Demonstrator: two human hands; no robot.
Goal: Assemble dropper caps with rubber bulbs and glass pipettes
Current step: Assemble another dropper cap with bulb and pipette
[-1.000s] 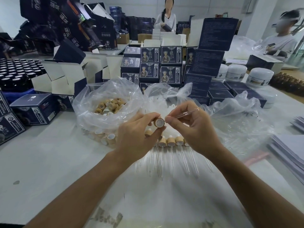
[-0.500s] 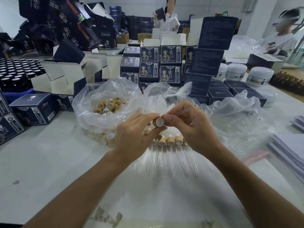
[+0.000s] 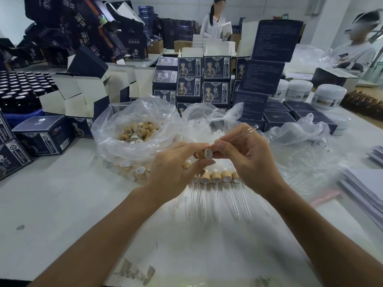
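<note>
Two bare forearms entering from the bottom edge, no sleeves in view. Bare left hand (image 3: 176, 168) and bare right hand (image 3: 246, 160), slender-fingered. Short, plain, unpainted fingernails. No rings, watch, bracelet or gloves visible on either wrist or hand.

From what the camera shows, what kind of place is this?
Probably a small packing workshop for cosmetics: stacked printed product boxes, a bag of loose dropper caps, and white jars on the work table.
</note>
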